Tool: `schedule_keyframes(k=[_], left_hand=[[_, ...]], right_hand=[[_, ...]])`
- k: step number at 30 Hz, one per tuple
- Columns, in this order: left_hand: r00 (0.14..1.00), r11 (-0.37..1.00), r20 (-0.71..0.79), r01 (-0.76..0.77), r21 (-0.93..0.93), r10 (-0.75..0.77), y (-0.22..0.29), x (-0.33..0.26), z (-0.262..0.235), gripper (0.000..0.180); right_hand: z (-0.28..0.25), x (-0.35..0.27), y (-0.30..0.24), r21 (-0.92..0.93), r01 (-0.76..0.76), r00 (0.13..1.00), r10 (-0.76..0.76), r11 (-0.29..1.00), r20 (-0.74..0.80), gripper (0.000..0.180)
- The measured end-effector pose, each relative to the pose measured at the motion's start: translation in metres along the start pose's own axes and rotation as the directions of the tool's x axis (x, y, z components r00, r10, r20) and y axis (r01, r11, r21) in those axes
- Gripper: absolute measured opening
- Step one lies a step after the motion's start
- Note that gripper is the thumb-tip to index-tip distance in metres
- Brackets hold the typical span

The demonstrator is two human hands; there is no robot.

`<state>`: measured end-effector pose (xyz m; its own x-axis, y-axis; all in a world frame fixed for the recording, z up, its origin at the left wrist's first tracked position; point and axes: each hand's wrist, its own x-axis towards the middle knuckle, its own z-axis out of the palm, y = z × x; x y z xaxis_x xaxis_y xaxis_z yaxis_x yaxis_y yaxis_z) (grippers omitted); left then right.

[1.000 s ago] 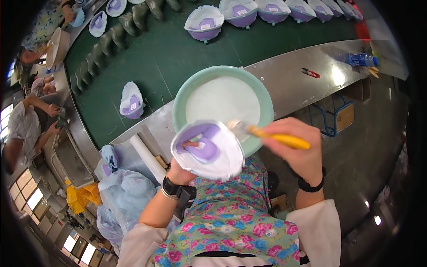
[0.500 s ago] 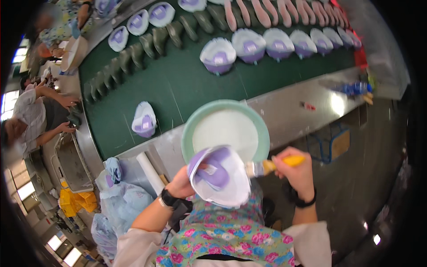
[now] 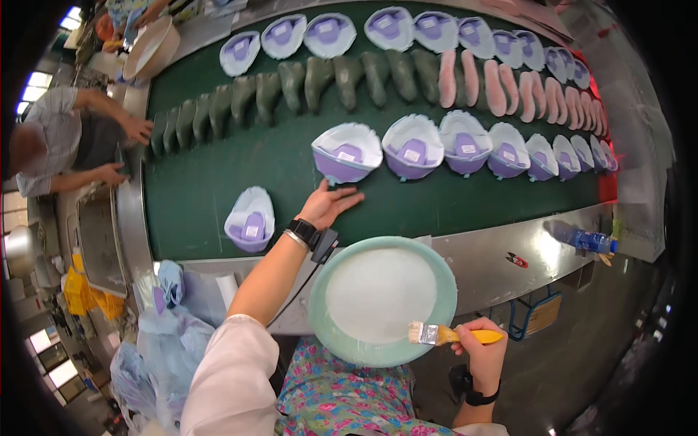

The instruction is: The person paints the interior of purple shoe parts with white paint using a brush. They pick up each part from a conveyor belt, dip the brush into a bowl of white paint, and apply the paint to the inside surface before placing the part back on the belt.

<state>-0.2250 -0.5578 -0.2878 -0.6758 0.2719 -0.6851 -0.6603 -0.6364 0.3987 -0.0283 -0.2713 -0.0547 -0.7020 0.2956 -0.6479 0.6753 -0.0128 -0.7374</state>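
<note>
My left hand (image 3: pixel 331 206) is stretched out over the green belt (image 3: pixel 196 189). Its fingers are apart and hold nothing, just below a white and purple shoe upper (image 3: pixel 347 154) at the left end of a row. Whether a fingertip touches its small blue tab, I cannot tell. My right hand (image 3: pixel 481 349) is closed round the yellow handle of a flat paintbrush (image 3: pixel 434 334). The bristles hang over the near right part of a pale green basin (image 3: pixel 318 312) with white liquid in it. Another shoe upper (image 3: pixel 250 221) lies alone to the left of my left hand.
Behind that row stand dark green shoe lasts (image 3: pixel 318 83) and pink insoles (image 3: pixel 496 87), with more uppers farther back. A bottle (image 3: pixel 592 240) and red snips (image 3: pixel 517 260) lie on the metal ledge. A co-worker (image 3: pixel 58 138) sits at left, near plastic bags (image 3: pixel 174 341).
The upper my left hand held is now at the left end of the row, let go. That hand has reached forward. The brush has moved from the upper to over the basin.
</note>
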Motion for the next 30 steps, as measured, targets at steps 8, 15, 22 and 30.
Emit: schedule_keyframes(k=[8, 15, 22, 30], left_hand=[[0.53, 0.043, -0.247, 0.368, 0.929, 0.811, 0.069, -0.126, -0.178, 0.053], [0.658, 0.425, -0.312, -0.014, 0.905, 0.686, 0.064, -0.112, -0.173, 0.037], [0.697, 0.406, -0.048, -0.359, 0.84, 0.715, 0.053, -0.252, 0.019, 0.014], [0.891, 0.624, 0.382, -0.447, 0.641, 0.246, 0.051, -0.332, -0.032, 0.068]], right_hand=[[0.051, 0.0, -0.01, -0.098, 0.344, 0.933, -0.328, 0.934, 0.149, 0.016], [0.128, -0.016, -0.025, -0.432, 0.656, 0.754, -0.546, 0.618, 0.364, 0.01], [0.197, -0.05, -0.042, -0.472, 0.846, 0.497, -0.69, 0.25, 0.527, 0.025], [0.172, -0.082, -0.048, -0.141, 0.934, 0.338, -0.681, 0.329, 0.649, 0.027]])
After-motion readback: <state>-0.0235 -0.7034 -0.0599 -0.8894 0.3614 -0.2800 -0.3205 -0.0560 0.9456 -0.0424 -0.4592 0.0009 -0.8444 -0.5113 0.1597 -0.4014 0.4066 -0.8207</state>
